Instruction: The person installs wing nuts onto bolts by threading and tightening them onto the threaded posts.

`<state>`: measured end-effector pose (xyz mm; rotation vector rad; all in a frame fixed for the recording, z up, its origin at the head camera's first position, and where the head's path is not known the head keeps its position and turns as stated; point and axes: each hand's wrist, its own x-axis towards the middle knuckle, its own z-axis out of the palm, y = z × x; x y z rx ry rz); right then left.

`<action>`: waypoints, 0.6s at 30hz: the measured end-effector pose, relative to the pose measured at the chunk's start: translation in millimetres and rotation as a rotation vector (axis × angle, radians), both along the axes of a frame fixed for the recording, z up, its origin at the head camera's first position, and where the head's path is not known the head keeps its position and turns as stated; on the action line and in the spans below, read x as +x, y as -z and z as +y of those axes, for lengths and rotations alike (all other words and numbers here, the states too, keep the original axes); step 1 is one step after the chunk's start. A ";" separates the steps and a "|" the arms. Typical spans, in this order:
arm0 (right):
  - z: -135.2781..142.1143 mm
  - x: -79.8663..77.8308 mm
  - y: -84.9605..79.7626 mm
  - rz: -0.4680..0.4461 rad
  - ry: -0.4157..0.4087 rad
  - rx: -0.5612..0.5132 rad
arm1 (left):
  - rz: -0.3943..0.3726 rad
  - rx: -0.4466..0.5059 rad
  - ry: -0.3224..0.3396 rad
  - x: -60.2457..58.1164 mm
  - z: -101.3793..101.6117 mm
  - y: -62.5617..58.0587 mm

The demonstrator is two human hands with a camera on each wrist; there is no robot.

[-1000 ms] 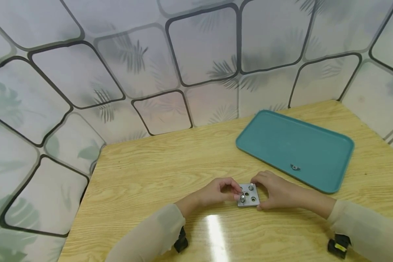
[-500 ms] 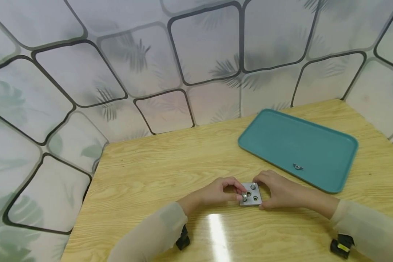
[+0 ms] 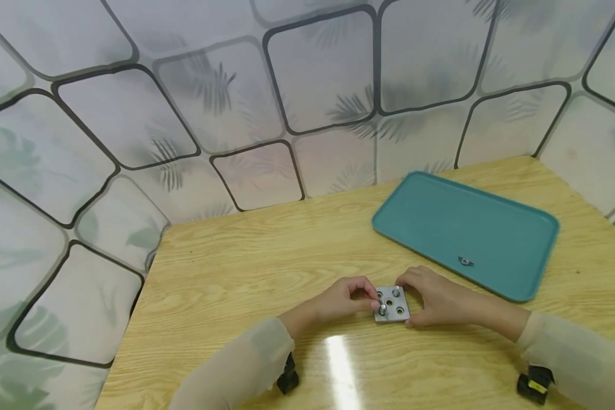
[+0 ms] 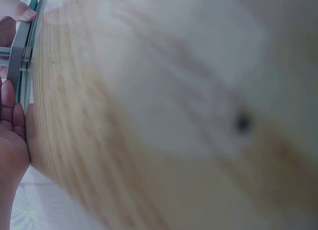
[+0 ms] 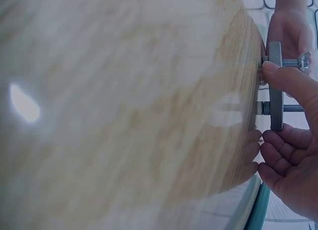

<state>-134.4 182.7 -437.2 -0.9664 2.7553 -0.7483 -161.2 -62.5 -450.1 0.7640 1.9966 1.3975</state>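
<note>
A small square metal plate [image 3: 401, 300] with several holes lies at the middle front of the table. Two bolts pass through it; the bare one [image 5: 293, 109] stands at its far right corner, the other [image 5: 289, 63] at the near left. A wing nut [image 5: 304, 61] sits near the top of that near-left bolt. My left hand [image 3: 338, 299] comes from the left, its thumb and index finger pinching the wing nut. My right hand [image 3: 435, 296] grips the plate by its edges, thumb at the near side and fingers at the far side.
A teal tray [image 3: 471, 216] lies at the back right of the wooden table [image 3: 246, 256], with another wing nut [image 3: 466, 261] near its front edge. A patterned curtain [image 3: 328, 68] stands behind and at both sides of the table. Each wrist carries a small black camera [image 3: 535, 385].
My left index finger, which reached over the bolt half a second ago, has drawn back to the left beside the thumb. The right hand and plate hold nearly the same place.
</note>
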 end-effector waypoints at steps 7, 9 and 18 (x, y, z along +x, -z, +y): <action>-0.3 0.6 0.8 -0.026 0.004 0.003 | -0.030 0.002 0.031 1.2 -2.4 0.6; -0.1 0.5 1.0 -0.031 0.006 0.007 | -0.017 0.006 0.051 1.0 -3.1 0.7; -0.7 0.7 -1.3 -0.022 0.007 0.009 | 0.029 0.007 0.069 0.1 -3.7 0.5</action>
